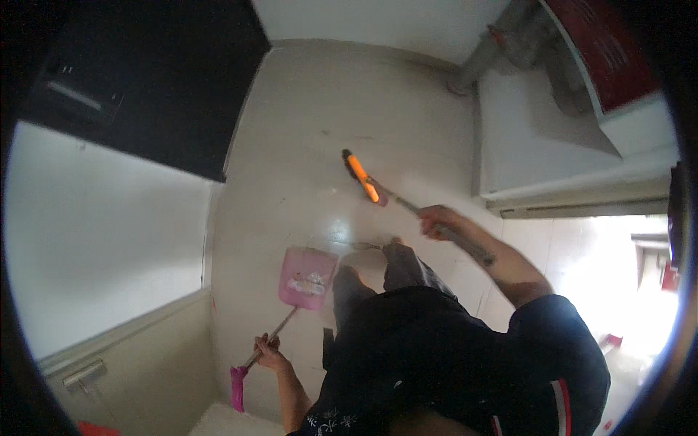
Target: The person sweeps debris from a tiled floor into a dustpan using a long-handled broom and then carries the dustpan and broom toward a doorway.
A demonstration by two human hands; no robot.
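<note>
My left hand [268, 350] grips the handle of a pink plastic dustpan [293, 273]. The pan lies at or just above the pale floor [272, 147], left of my feet, and holds some whitish debris. The handle's upper end is magenta. My right hand [438, 222] is closed around the stick of a broom [364, 177] with an orange head and dark bristles. That head is at the floor ahead of my feet, forward and to the right of the dustpan. A few small dark marks show on the floor beyond it.
A black cabinet or panel [163, 82] stands at the upper left, with a white panel [114, 207] below it. Grey pipes [561, 76] and a dark red item [611, 54] are at the upper right. Below them, a doorway [578, 261] opens onto a bright area.
</note>
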